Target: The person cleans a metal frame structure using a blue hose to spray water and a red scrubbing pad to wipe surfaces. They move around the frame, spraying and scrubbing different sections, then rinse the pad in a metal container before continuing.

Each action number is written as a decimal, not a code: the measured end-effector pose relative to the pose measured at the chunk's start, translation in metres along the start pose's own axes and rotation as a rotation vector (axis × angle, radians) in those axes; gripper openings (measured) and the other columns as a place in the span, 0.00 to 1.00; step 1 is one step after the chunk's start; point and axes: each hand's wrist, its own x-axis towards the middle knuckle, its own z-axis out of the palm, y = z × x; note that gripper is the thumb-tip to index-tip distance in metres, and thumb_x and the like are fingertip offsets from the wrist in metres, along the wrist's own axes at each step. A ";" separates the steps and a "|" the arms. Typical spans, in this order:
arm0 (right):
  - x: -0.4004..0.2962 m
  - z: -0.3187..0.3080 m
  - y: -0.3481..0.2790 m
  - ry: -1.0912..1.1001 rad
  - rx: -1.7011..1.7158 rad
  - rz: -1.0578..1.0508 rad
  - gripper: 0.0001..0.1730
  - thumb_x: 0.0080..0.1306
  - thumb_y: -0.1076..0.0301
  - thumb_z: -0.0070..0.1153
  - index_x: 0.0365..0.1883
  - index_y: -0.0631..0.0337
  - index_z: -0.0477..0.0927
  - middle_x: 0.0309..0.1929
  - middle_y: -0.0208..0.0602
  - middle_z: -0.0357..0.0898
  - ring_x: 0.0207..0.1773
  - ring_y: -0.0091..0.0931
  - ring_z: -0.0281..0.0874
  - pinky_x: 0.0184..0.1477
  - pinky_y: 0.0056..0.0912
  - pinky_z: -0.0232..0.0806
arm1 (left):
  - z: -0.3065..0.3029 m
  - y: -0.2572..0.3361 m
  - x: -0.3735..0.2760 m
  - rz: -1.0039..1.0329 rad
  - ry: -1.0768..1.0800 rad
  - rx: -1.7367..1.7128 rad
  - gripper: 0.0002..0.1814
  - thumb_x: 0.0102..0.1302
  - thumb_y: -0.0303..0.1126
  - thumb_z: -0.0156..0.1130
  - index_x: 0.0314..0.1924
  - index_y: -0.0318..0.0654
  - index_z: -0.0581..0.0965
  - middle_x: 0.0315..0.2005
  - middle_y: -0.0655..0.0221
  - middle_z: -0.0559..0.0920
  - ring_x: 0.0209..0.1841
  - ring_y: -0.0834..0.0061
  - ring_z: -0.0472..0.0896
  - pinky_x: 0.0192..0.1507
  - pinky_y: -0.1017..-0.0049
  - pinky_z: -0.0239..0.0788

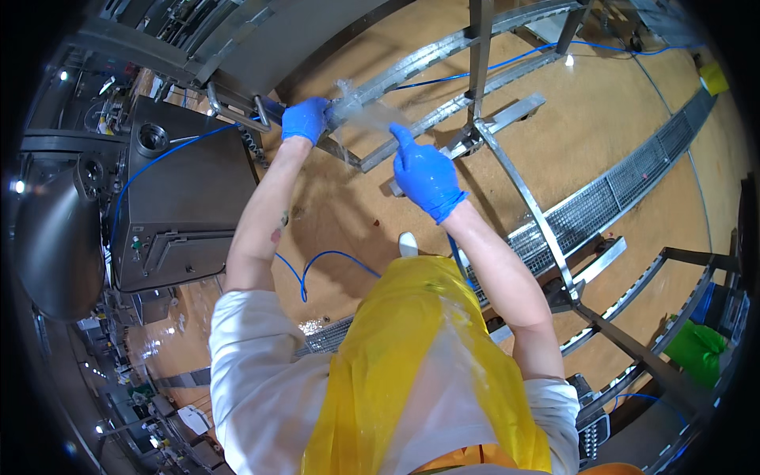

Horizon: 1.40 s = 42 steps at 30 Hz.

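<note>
My left hand (306, 120), in a blue glove, is closed at the near end of a wet metal rack frame (415, 64). Its fingertips are partly hidden by water. My right hand (424, 175), also gloved in blue, is curled with the index finger pointing forward. A blue hose (456, 255) hangs just below the right wrist and appears to run into that hand; its nozzle is hidden. Blurred water spray (365, 116) fills the gap between both hands and splashes off the frame's rail.
A steel machine cabinet (184, 178) stands at left, with a blue hose across its top. Metal floor grating (599, 202) crosses the wet tan floor (338, 208) at right. Another rack (617, 338) and a green bag (697, 353) are at lower right. A yellow apron (380, 332) covers my front.
</note>
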 end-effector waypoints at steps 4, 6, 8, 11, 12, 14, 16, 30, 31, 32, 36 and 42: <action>-0.012 -0.002 0.012 0.038 -0.032 0.067 0.25 0.65 0.65 0.47 0.62 0.50 0.68 0.21 0.54 0.77 0.25 0.47 0.78 0.29 0.51 0.71 | -0.002 0.009 0.000 0.002 0.071 -0.039 0.17 0.66 0.50 0.55 0.39 0.47 0.82 0.38 0.60 0.84 0.41 0.54 0.82 0.44 0.59 0.73; -0.016 -0.004 0.011 -0.008 -0.020 0.057 0.26 0.65 0.64 0.46 0.63 0.53 0.68 0.25 0.52 0.80 0.28 0.45 0.80 0.30 0.52 0.71 | -0.001 0.005 0.001 0.021 0.035 -0.111 0.18 0.66 0.51 0.55 0.39 0.47 0.82 0.38 0.60 0.84 0.41 0.54 0.82 0.44 0.59 0.73; -0.021 0.000 0.006 -0.056 -0.017 0.030 0.26 0.65 0.64 0.45 0.63 0.54 0.68 0.27 0.51 0.81 0.30 0.45 0.81 0.32 0.52 0.72 | 0.008 -0.002 0.000 0.078 -0.068 0.081 0.18 0.66 0.51 0.55 0.38 0.46 0.81 0.37 0.60 0.84 0.42 0.54 0.81 0.44 0.59 0.73; -0.020 0.007 0.002 -0.028 -0.021 -0.007 0.26 0.65 0.64 0.45 0.63 0.55 0.67 0.29 0.52 0.81 0.32 0.46 0.81 0.34 0.52 0.72 | -0.001 -0.002 0.007 0.073 0.042 0.117 0.20 0.66 0.52 0.55 0.38 0.44 0.81 0.38 0.59 0.83 0.42 0.53 0.81 0.45 0.60 0.72; -0.013 0.007 0.009 0.037 -0.016 -0.005 0.26 0.65 0.64 0.45 0.63 0.55 0.67 0.29 0.52 0.81 0.32 0.47 0.81 0.34 0.52 0.72 | -0.008 0.002 0.009 0.057 0.119 0.080 0.20 0.66 0.53 0.54 0.38 0.44 0.81 0.38 0.58 0.83 0.43 0.53 0.81 0.45 0.60 0.72; -0.003 -0.006 0.030 0.097 0.017 0.093 0.25 0.66 0.64 0.44 0.63 0.55 0.67 0.30 0.53 0.81 0.33 0.48 0.81 0.36 0.53 0.72 | -0.029 0.019 -0.005 0.039 0.123 -0.065 0.20 0.66 0.52 0.54 0.39 0.44 0.81 0.38 0.57 0.83 0.43 0.52 0.80 0.45 0.60 0.72; 0.000 -0.027 0.064 0.145 0.010 0.199 0.25 0.67 0.64 0.43 0.62 0.55 0.67 0.30 0.54 0.81 0.34 0.49 0.80 0.36 0.53 0.72 | -0.038 0.036 -0.032 -0.012 0.122 -0.172 0.19 0.67 0.52 0.54 0.41 0.45 0.81 0.38 0.54 0.83 0.43 0.52 0.80 0.45 0.60 0.72; -0.078 0.072 0.102 -0.174 -0.012 0.220 0.27 0.67 0.61 0.43 0.66 0.46 0.66 0.30 0.56 0.80 0.32 0.49 0.79 0.38 0.56 0.70 | 0.240 -0.050 -0.374 -0.425 -0.856 -0.336 0.35 0.61 0.60 0.54 0.56 0.38 0.76 0.52 0.51 0.79 0.54 0.54 0.78 0.55 0.62 0.69; -0.073 0.066 0.117 -0.083 -0.031 0.250 0.27 0.67 0.61 0.43 0.66 0.45 0.66 0.30 0.56 0.80 0.32 0.49 0.79 0.38 0.56 0.70 | 0.244 -0.049 -0.395 -0.447 -0.894 -0.498 0.35 0.59 0.60 0.56 0.52 0.35 0.79 0.48 0.50 0.81 0.50 0.54 0.80 0.52 0.61 0.71; -0.064 0.045 0.117 -0.030 -0.035 0.357 0.26 0.67 0.62 0.43 0.65 0.46 0.68 0.32 0.58 0.80 0.35 0.50 0.79 0.41 0.55 0.70 | 0.244 -0.047 -0.417 -0.496 -0.879 -0.519 0.34 0.59 0.60 0.56 0.50 0.35 0.79 0.47 0.49 0.81 0.49 0.54 0.81 0.50 0.61 0.72; -0.054 0.003 0.169 0.296 0.069 0.411 0.24 0.68 0.63 0.43 0.63 0.52 0.70 0.42 0.59 0.79 0.45 0.50 0.78 0.47 0.51 0.69 | 0.250 -0.035 -0.425 -0.546 -0.838 -0.520 0.32 0.59 0.58 0.58 0.48 0.35 0.81 0.45 0.51 0.82 0.47 0.55 0.82 0.48 0.63 0.72; -0.041 -0.052 0.169 0.346 0.046 0.554 0.22 0.69 0.66 0.42 0.60 0.59 0.73 0.54 0.53 0.77 0.56 0.45 0.76 0.56 0.41 0.68 | 0.268 -0.014 -0.360 -0.401 -0.531 -0.717 0.24 0.62 0.51 0.59 0.45 0.36 0.82 0.41 0.52 0.84 0.43 0.55 0.82 0.47 0.65 0.73</action>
